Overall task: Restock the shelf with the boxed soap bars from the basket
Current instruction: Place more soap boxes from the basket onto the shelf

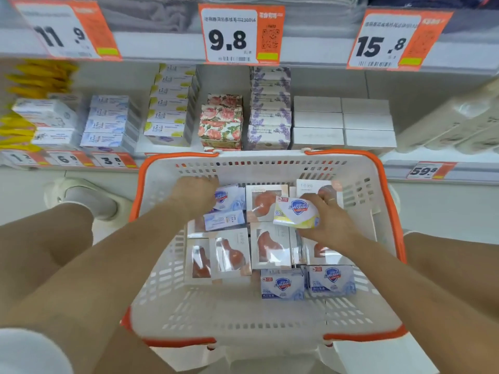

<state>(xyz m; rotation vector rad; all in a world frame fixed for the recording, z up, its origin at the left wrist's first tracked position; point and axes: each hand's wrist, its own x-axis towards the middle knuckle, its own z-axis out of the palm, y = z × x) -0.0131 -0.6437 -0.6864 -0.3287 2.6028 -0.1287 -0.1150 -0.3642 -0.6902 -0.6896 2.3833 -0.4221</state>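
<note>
A white basket with an orange rim (270, 327) sits in front of me and holds several boxed soap bars. My right hand (330, 221) grips a yellow-and-white Safeguard soap box (295, 213) just above the other boxes. My left hand (195, 194) reaches into the basket's far left corner, fingers down on a blue-and-white Safeguard box (226, 198). Two more blue Safeguard boxes (307, 283) stand at the near right. White boxes with orange soap windows (270, 245) fill the middle. The shelf (243, 153) behind carries stacks of soap boxes.
On the shelf stand blue Safeguard stacks (108, 125), yellow Safeguard stacks (170, 109), floral boxes (221, 122), lavender boxes (270, 109) and plain white boxes (343, 122). Price tags (232, 33) hang from the shelf above. My knees flank the basket; a white shoe (89, 195) is at the left.
</note>
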